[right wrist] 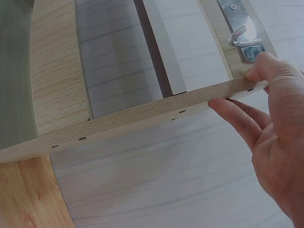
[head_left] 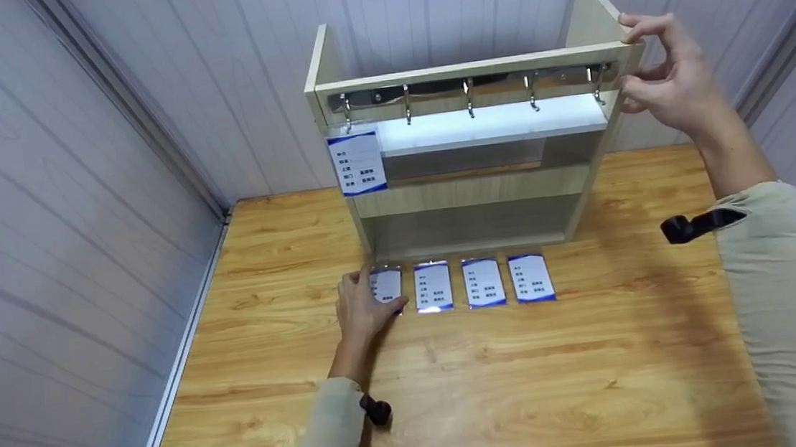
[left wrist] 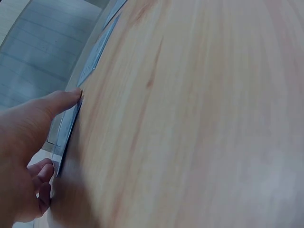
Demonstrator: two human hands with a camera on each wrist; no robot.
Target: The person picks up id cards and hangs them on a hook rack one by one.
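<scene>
Four badges lie in a row on the table [head_left: 527, 385] in front of the rack [head_left: 475, 195], at the middle of the head view, and one badge [head_left: 357, 163] already hangs from the leftmost hook [head_left: 346, 109], upper centre-left. So, as we judge it, one of five is hung; four hooks are bare and four badges are left on the wood.

Our left hand [head_left: 362, 309] rests on the leftmost lying badge [head_left: 387, 287], touching it. In the left wrist view the thumb [left wrist: 64, 100] lies straight along the card's edge [left wrist: 66, 133], while the other fingers curl loosely at the lower left. We think they are working at the edge rather than pinching it, but the view is too oblique to be sure.

Our right hand [head_left: 666, 77], upper right, grips the rack's right side panel: thumb [right wrist: 266, 66] on the top edge and fingers [right wrist: 237, 118] against its outer face, seemingly steadying it.

The three other lying badges [head_left: 483, 282] sit just beside one another, untouched.

Print on the badges is too small to read. Our left hand covers part of its card, and we cannot tell whether the cards have clips or holes. The rack's lower shelf is in shadow.
</scene>
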